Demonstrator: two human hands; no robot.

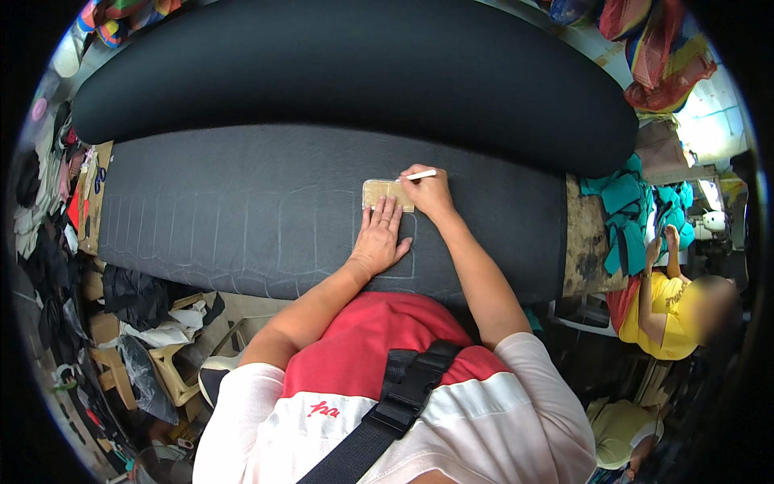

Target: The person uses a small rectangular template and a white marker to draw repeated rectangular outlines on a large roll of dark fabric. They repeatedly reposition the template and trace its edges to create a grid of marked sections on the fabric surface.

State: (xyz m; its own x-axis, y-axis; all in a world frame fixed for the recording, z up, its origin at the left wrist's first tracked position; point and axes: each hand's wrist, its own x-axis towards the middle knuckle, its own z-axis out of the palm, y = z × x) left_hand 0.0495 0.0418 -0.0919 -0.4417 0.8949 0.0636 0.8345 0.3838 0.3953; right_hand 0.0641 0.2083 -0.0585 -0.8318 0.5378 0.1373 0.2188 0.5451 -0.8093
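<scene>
Dark grey fabric [242,210] lies flat across the table [587,242], covered in faint chalk outlines in rows, left end to middle. A small tan rectangular template [379,192] sits on the fabric near centre. Left hand [379,238] is flat and open, fingers spread, fingertips pressing the template's lower edge. Right hand [430,192] is just right of the template, closed round a white chalk stick [421,174] with its tip at the template's upper right corner. Template's right part is hidden under the right hand. Far right, another person in a yellow shirt [673,315], partly cut off.
</scene>
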